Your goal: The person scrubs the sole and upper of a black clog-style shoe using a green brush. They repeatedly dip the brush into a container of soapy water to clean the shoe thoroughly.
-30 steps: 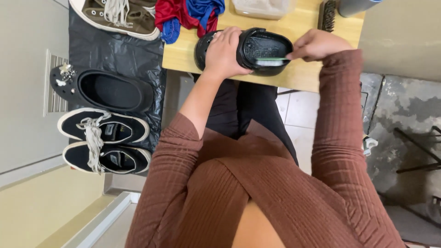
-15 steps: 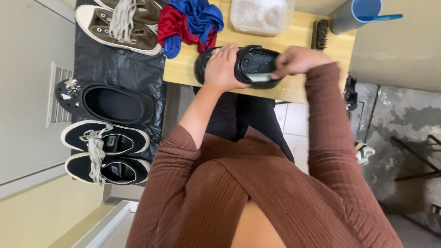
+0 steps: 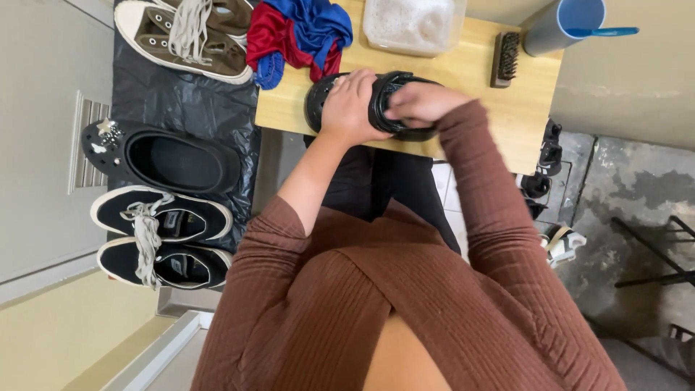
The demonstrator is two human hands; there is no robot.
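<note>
Both hands around black clog [image 3: 391, 108], long axis left-right, toe leftward.

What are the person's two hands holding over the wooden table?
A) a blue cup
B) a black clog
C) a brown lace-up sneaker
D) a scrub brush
B: both the left hand and the right hand grip a black clog above the wooden table, while the brush and blue cup sit untouched.
</note>
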